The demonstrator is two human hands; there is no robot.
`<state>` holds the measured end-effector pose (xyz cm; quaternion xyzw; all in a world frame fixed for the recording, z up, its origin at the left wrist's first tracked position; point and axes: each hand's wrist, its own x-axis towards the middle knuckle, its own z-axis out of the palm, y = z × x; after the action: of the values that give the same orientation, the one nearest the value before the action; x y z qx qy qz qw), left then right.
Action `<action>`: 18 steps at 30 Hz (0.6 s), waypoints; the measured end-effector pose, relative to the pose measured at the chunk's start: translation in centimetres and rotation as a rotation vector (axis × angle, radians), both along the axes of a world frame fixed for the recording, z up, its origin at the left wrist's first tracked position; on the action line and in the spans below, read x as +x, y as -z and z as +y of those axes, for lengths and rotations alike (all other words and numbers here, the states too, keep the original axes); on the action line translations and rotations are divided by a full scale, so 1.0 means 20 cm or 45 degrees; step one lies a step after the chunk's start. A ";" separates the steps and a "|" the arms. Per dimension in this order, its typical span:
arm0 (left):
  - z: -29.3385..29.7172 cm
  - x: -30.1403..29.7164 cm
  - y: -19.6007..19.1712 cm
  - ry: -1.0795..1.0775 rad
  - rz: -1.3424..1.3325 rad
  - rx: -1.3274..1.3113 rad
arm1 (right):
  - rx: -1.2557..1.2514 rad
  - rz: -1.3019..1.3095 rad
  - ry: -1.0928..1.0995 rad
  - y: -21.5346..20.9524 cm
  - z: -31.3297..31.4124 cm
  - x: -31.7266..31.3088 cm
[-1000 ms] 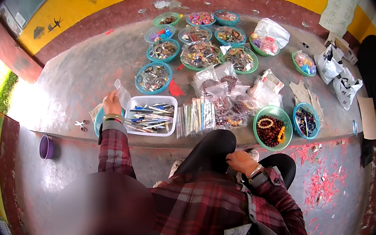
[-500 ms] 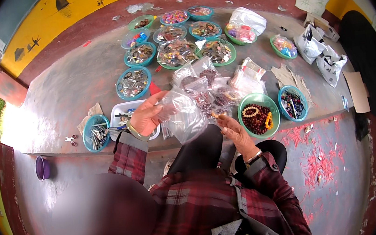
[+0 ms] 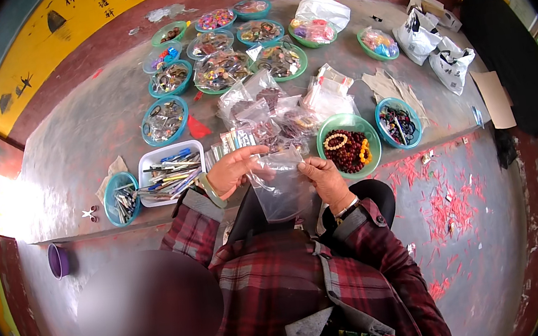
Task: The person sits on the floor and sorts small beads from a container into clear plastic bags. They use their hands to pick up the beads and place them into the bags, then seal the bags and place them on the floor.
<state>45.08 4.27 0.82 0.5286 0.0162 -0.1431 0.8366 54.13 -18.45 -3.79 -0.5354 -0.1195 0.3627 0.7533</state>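
Note:
Over my lap hangs a clear plastic bag (image 3: 282,196), which looks flat with nothing visible inside. My left hand (image 3: 234,172) is closed on its upper left edge, the fingers reaching along the top. At the upper right corner my right hand (image 3: 328,183) pinches the bag between thumb and fingers. Just beyond my right hand stands a green bowl (image 3: 377,155) with dark red bead bracelets (image 3: 347,158), a cream one and a yellow one. A pile of clear packets (image 3: 289,115), several holding dark red beads, lies past the bag.
A white tray of pens (image 3: 172,173) and a blue bowl of pens (image 3: 122,199) stand left, with scissors (image 3: 89,213) beside them. Several basins of wrapped trinkets (image 3: 220,70) fill the back. At right are a blue basin (image 3: 399,123) and white bags (image 3: 451,65).
My right hand has come up to the bag and taken hold of its right corner. The bag now hangs spread between both hands, lower over my lap. The view has shifted slightly.

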 end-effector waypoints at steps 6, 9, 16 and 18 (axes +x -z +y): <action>-0.06 0.00 0.00 -0.238 0.089 0.051 | 0.171 0.057 0.050 0.06 -0.01 0.04; -0.09 -0.01 0.07 -0.331 0.125 0.278 | 0.200 0.079 0.114 0.01 0.01 0.02; -0.19 -0.03 0.25 -0.182 0.040 0.570 | 0.122 -0.110 0.297 0.02 0.01 0.01; -0.24 -0.05 0.25 -0.216 0.065 0.440 | 0.077 -0.169 0.332 0.01 -0.01 0.03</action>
<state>44.08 -0.53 -4.11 0.6572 0.1062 -0.0803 0.7419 54.68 -18.73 -4.07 -0.5463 -0.1093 0.2217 0.8003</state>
